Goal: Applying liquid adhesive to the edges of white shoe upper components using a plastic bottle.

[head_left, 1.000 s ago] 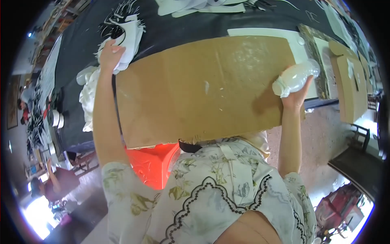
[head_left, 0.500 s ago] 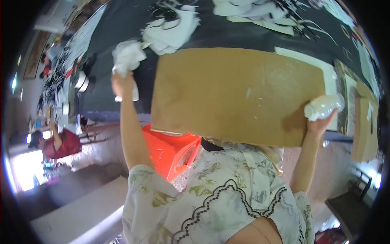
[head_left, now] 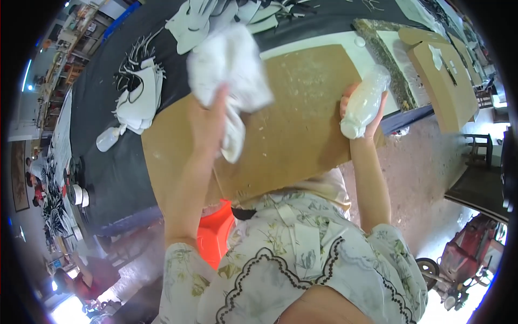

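Observation:
My left hand (head_left: 209,121) is closed around a crumpled white cloth (head_left: 229,65), held over the left part of a brown board (head_left: 294,146). The cloth is blurred, and one end hangs down past my wrist. My right hand (head_left: 373,125) grips a translucent plastic bottle (head_left: 368,97) above the board's right edge. The bottle lies tilted, its white cap toward me and its base pointing away. The board rests on the black-topped table (head_left: 183,16) and juts over the near edge toward my body. A smaller white bottle (head_left: 108,139) lies on the table at the left.
White cut pieces with dark straps (head_left: 139,100) are stacked at the left, and more pieces (head_left: 189,21) lie at the back. A cardboard box (head_left: 442,81) stands at the right. Below the board is a red plastic stool (head_left: 213,237). Another person (head_left: 94,278) sits far left.
My left hand has carried the cloth from the table at the left to above the board. The view has turned rightward. The small bottle at the left now shows.

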The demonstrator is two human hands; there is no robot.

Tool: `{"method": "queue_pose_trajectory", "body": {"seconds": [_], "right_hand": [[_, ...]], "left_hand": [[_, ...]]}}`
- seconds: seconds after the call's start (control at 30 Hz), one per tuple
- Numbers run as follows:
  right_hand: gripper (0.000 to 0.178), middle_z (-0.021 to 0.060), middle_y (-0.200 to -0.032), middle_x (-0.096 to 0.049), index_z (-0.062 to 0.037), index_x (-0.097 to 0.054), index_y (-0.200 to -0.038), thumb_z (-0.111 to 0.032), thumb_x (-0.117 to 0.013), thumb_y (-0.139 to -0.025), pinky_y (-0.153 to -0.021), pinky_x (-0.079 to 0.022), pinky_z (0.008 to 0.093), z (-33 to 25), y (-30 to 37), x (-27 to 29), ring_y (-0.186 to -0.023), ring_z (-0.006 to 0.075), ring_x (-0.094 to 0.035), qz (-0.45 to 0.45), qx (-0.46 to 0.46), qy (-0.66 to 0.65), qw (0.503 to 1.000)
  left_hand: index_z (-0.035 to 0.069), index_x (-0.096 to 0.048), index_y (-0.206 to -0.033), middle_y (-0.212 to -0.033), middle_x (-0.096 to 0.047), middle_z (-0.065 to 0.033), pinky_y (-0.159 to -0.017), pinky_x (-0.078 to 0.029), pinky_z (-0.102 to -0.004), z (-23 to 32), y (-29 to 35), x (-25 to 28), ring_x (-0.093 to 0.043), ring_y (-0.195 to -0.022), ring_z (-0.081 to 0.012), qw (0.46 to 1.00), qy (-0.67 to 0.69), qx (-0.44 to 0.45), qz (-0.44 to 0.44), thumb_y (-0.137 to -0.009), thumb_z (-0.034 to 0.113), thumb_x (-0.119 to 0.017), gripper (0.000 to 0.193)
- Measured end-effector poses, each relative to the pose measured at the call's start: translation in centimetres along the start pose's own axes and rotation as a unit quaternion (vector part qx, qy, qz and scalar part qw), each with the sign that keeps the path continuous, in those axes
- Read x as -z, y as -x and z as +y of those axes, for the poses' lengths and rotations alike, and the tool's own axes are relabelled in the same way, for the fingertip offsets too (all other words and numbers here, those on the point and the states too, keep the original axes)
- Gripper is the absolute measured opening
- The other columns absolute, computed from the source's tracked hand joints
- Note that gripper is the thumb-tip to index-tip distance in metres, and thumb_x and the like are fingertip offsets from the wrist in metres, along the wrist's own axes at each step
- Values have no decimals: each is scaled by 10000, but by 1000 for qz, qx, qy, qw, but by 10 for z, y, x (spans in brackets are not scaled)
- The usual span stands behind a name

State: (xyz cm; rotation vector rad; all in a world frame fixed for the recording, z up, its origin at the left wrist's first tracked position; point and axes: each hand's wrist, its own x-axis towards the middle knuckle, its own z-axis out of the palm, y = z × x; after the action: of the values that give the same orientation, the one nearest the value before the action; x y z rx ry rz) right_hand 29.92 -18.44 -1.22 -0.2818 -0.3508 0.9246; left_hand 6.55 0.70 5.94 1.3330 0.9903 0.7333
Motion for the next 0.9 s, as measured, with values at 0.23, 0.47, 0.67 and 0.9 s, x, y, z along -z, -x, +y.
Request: {"method": "queue_pose_trajectory", "body": {"seconds": [0.23,0.47,0.67,0.9], "right_hand": [[584,106,-899,-523,-48,-497,-1040,-587,-500,-816,-471,-429,316,6,-13,-7,-642,224,-500,178,56,21,982],[655,131,-883,-541,-9,-490,-1040,-624,-459,-815,-445,-429,297,4,0,-8,-592,225,-510,232,26,-10,972],[589,129,-952,-570,-76,-486,-1122,-584,-478,-824,-576,-507,397,6,-3,13,-815,279,-564,87,-18,5,996],[610,120,-891,-525,-44,-480,-1075,-599,-471,-824,-455,-442,344,-1,-5,12,-692,250,-515,135,-1,0,991]], "left_hand": [[94,-594,-1084,-793,-642,-120,-693,-493,-359,-26,-52,-48,-625,-734,-250,806,-402,-389,-193,-721,195,-684,387],[142,-526,-1182,-1042,-554,-124,-811,-452,-449,4,-58,-117,-552,-963,-324,767,-430,-454,-143,-676,142,-609,513],[26,-543,-1120,-1018,-606,-178,-775,-467,-365,-2,-94,-88,-610,-911,-276,974,19,-183,-134,-722,241,-674,471],[82,-464,-1260,-1200,-412,-225,-897,-389,-434,68,-29,182,-453,-1065,-384,507,-491,-454,543,-648,133,-728,669]]}}
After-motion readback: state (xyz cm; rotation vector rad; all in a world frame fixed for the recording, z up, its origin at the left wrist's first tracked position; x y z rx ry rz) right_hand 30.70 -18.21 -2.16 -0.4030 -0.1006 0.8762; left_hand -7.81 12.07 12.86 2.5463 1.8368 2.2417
